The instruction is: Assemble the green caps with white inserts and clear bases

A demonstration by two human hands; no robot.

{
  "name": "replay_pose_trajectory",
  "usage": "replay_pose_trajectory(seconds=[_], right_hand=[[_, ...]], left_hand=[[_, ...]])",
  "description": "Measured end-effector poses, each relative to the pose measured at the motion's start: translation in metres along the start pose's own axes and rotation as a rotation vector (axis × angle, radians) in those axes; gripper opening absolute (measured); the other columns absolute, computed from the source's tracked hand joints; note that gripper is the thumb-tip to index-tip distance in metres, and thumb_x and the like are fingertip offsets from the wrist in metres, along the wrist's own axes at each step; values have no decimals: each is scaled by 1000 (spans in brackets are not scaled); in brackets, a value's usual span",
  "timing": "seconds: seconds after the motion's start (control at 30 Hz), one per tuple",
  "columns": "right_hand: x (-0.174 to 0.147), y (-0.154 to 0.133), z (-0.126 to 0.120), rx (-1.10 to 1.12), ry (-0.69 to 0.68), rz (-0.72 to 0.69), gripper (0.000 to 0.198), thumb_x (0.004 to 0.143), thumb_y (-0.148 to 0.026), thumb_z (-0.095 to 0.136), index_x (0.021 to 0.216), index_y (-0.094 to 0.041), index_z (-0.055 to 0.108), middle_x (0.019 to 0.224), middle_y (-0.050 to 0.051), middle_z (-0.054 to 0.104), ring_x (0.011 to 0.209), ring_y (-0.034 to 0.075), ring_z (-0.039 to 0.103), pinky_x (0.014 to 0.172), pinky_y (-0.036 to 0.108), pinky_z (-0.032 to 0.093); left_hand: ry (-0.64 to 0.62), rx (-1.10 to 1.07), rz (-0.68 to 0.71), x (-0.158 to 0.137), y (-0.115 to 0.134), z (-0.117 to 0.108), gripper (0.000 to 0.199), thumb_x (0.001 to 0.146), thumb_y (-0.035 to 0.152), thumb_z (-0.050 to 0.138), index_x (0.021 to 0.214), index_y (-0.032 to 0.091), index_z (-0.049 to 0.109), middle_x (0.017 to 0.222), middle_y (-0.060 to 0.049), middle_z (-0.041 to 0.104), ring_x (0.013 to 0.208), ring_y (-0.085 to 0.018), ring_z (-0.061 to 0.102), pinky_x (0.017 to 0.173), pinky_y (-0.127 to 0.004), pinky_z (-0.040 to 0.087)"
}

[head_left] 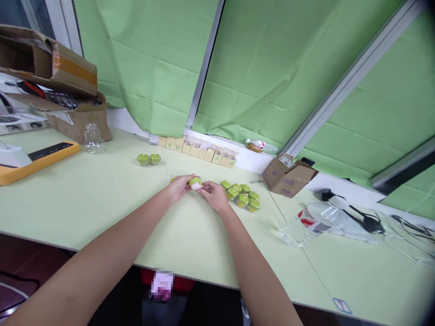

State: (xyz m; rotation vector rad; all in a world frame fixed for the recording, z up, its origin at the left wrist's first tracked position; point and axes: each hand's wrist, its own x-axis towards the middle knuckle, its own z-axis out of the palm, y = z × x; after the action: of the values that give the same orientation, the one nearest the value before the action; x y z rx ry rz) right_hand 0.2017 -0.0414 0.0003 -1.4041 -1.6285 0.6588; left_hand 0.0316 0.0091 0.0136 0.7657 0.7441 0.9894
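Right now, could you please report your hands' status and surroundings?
Left hand holding green-and-white piece. Right hand at its edge. Clear container just beyond left hand; green-lidded containers beside right hand.

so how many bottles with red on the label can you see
2: a large bottle on the table, right of the right hand, and a smaller bottle at the foot of the middle green curtain. Others may be hidden.
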Motion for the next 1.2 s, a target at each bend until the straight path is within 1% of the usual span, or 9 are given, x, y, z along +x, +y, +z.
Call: replay_pose_trajectory(seconds=[0.13, 0.37, 0.5, 0.6, 0.7, 0.83, 1.03, 1.1, 1.2], right_hand=[[-2, -4, 1, -71, 1, 0, 29, 78, -45, 67, 92, -19, 70, 76, 0, 68, 64, 13, 57, 62, 25, 45], [1, 2, 1, -119, -23, 11, 18, 78, -27, 54, 66, -19, 64, 59, -3, 59, 55, 11, 50, 57, 24, 39], [3, 2, 0, 133, -114, 134, 14, 73, -21, 60, 84, -19, 67, 76, 0, 69, 66, 13, 61, 65, 25, 48], [0, -4, -2, 411, -204, 247, 36, 69, -19, 71, 104, -18, 63, 84, 3, 72, 74, 16, 67, 74, 30, 55], [-3, -8, -3, 559, -214, 299, 46, 69, -27, 81, 108, -17, 60, 86, 6, 72, 77, 17, 71, 83, 35, 59], [-3, -5, -3, 564, -181, 291, 45, 68, -38, 85, 102, -17, 64, 85, 4, 70, 78, 16, 72, 86, 34, 60], [-2, -3, -4, 576, -166, 257, 47, 67, -40, 84, 104, -21, 62, 81, 0, 68, 75, 16, 71, 82, 35, 60], [-2, -4, -5, 618, -123, 287, 48, 64, -40, 85, 100, -22, 58, 81, -1, 68, 74, 16, 71, 82, 36, 60], [-3, -5, -6, 662, -73, 302, 49, 63, -39, 85, 96, -23, 54, 86, 0, 69, 76, 15, 70, 83, 36, 58]], left_hand=[[-5, 4, -7, -1, 1, 0, 16, 89, 23, 62, 86, 13, 74, 98, -9, 74, 84, -17, 68, 70, -24, 56], [-41, 52, 28, -5, -7, 7, 14, 85, 21, 66, 86, 10, 75, 101, -13, 74, 86, -18, 69, 76, -26, 57], [-13, 76, 67, -1, -11, 6, 16, 80, 25, 70, 84, 10, 75, 100, -13, 74, 84, -19, 69, 79, -31, 56], [51, 226, 198, 3, -15, 3, 22, 76, 33, 73, 82, 12, 76, 95, -12, 75, 86, -22, 69, 84, -35, 54], [28, 449, 372, 5, -21, 2, 25, 75, 38, 71, 83, 15, 77, 94, -10, 76, 93, -24, 68, 89, -35, 50], [-68, 592, 465, 6, -25, 4, 24, 76, 37, 67, 86, 17, 77, 94, -7, 76, 93, -23, 68, 87, -34, 50], [-65, 642, 540, 0, -22, 8, 23, 81, 37, 65, 94, 20, 74, 104, -8, 73, 100, -24, 65, 92, -35, 49], [-8, 722, 676, -5, -15, 7, 26, 83, 37, 64, 103, 22, 71, 117, -9, 68, 111, -25, 60, 98, -36, 47], [233, 997, 891, -10, 1, -2, 28, 87, 32, 60, 112, 23, 67, 135, -9, 56, 132, -28, 44, 115, -41, 31]])
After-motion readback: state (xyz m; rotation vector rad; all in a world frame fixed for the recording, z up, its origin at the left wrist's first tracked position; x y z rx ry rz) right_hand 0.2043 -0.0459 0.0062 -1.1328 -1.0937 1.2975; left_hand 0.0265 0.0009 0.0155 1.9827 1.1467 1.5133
